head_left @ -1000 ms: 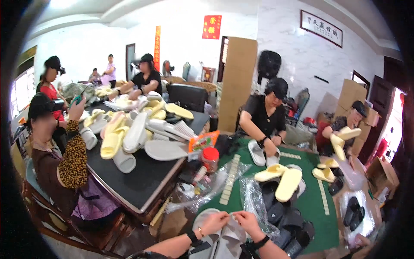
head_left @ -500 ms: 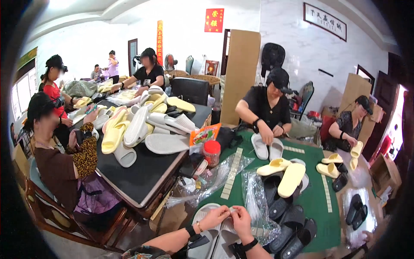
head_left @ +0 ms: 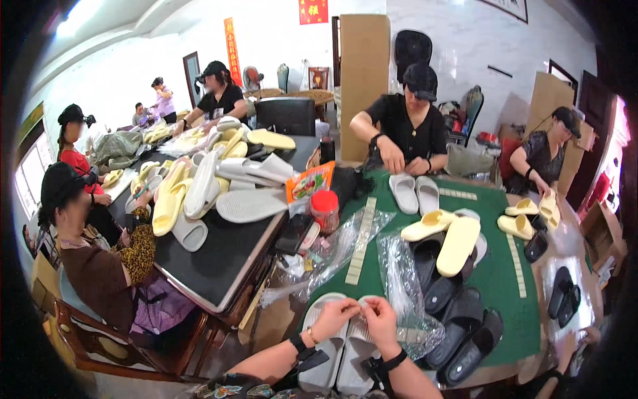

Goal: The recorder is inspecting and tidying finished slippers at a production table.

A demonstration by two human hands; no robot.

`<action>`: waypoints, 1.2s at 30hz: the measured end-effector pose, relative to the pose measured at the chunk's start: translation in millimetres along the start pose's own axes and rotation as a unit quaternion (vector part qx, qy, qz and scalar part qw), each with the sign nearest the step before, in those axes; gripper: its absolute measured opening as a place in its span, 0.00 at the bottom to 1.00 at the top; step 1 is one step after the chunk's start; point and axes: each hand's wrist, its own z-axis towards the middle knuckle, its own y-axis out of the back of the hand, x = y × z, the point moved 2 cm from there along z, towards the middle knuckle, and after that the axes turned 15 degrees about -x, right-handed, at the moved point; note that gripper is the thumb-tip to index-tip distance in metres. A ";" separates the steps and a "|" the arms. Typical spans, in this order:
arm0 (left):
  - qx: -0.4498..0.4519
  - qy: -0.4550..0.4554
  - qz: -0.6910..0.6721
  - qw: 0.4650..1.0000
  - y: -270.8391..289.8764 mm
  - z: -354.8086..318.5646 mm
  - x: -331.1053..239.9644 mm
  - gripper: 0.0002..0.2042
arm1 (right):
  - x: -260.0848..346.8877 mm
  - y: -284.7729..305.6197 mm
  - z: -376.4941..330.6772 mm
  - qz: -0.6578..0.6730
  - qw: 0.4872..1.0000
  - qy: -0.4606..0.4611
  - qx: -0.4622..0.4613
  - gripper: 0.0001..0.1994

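A pair of light grey slippers (head_left: pixel 354 367) stands directly in front of me at the near edge of the green table mat. Above their toe ends my left hand (head_left: pixel 334 319) and my right hand (head_left: pixel 381 322) meet, each with thumb and fingers pinched together. Whatever lies between the fingertips is too small to make out. To the right of my hands is a clear plastic bag (head_left: pixel 397 272) with thin white strands inside. Several black slippers (head_left: pixel 460 318) sit beyond my right hand, with a yellow slipper (head_left: pixel 459 247) resting on top.
Across the mat (head_left: pixel 505 326), a co-worker's hand (head_left: pixel 392 157) is above another grey pair (head_left: pixel 405 193). A red-lidded jar (head_left: pixel 325 211) and an orange packet (head_left: pixel 310 183) stand at the left. The black table (head_left: pixel 219 282) beyond carries a slipper pile. A second co-worker's hand (head_left: pixel 547 189) touches yellow slippers at right.
The whole view has shifted a little. My hands stay pinched together over the grey slippers. The co-worker across has lifted a hand up from the grey pair.
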 end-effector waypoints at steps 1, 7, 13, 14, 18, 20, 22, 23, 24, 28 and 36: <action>-0.001 0.009 0.000 1.000 0.5 -0.4 -5.7 0.09 | -1.8 1.3 -0.7 -0.001 1.000 -0.004 0.001 0.07; -0.008 0.059 0.024 0.998 4.6 3.0 -13.3 0.09 | -3.4 -0.7 2.4 0.007 0.998 -0.053 0.018 0.10; -0.019 0.065 -0.012 0.998 4.2 8.3 -2.6 0.07 | -4.0 -2.6 8.6 -0.021 0.997 -0.052 0.048 0.08; -0.011 0.070 -0.019 0.997 5.3 11.3 -3.9 0.06 | -4.6 -4.6 11.3 -0.007 0.998 -0.044 0.050 0.08; -0.009 0.075 -0.052 0.996 6.2 8.5 -1.0 0.07 | 4.6 -4.9 8.6 0.003 0.995 -0.084 0.060 0.06; -0.001 0.092 -0.027 0.995 6.9 9.4 -6.9 0.08 | 2.5 -4.0 7.3 -0.003 0.995 -0.079 0.059 0.05; -0.008 0.087 -0.046 0.995 5.9 7.7 -6.5 0.09 | -2.2 -2.9 6.9 0.025 0.993 -0.096 0.059 0.05; -0.006 0.084 -0.036 0.996 6.5 6.7 -7.9 0.09 | -1.7 -2.5 7.4 0.015 0.995 -0.083 0.061 0.05; -0.004 0.082 -0.027 0.996 7.2 6.3 -10.3 0.10 | -0.3 -1.9 6.3 0.014 0.995 -0.083 0.060 0.05; -0.039 0.087 -0.045 0.994 8.2 2.6 -8.6 0.08 | 2.5 -1.1 4.0 0.037 0.995 -0.091 0.026 0.05; -0.066 0.000 -0.010 0.998 3.9 4.1 -4.9 0.06 | -0.5 -1.4 8.1 0.046 0.996 -0.067 0.023 0.06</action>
